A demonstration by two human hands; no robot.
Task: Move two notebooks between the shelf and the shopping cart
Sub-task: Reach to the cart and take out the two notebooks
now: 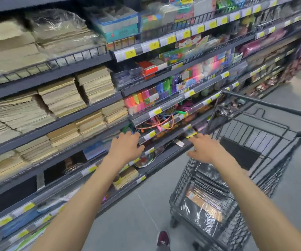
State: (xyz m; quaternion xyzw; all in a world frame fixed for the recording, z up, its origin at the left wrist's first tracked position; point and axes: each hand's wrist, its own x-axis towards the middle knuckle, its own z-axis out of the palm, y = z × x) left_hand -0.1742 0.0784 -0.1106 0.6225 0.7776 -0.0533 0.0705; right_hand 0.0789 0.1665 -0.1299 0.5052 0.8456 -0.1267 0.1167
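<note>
Both my arms stretch forward in a blurred head view. My left hand (128, 147) hangs in front of a lower shelf (164, 137) edge, fingers loosely curled, holding nothing. My right hand (203, 148) hovers with fingers spread over the near-left rim of the dark wire shopping cart (291, 115), empty too. Several plastic-wrapped notebooks (207, 185) with dark covers lie stacked in the cart's near end. Stacks of tan paper-covered notebooks (62, 100) fill the shelves at the left.
The shelf unit runs along the left and back, with yellow price tags (130, 53), bright sticky notes (140, 100) and coloured cords (164, 118). Grey floor (137, 205) lies between shelf and cart. My dark red shoe (163, 239) shows at the bottom.
</note>
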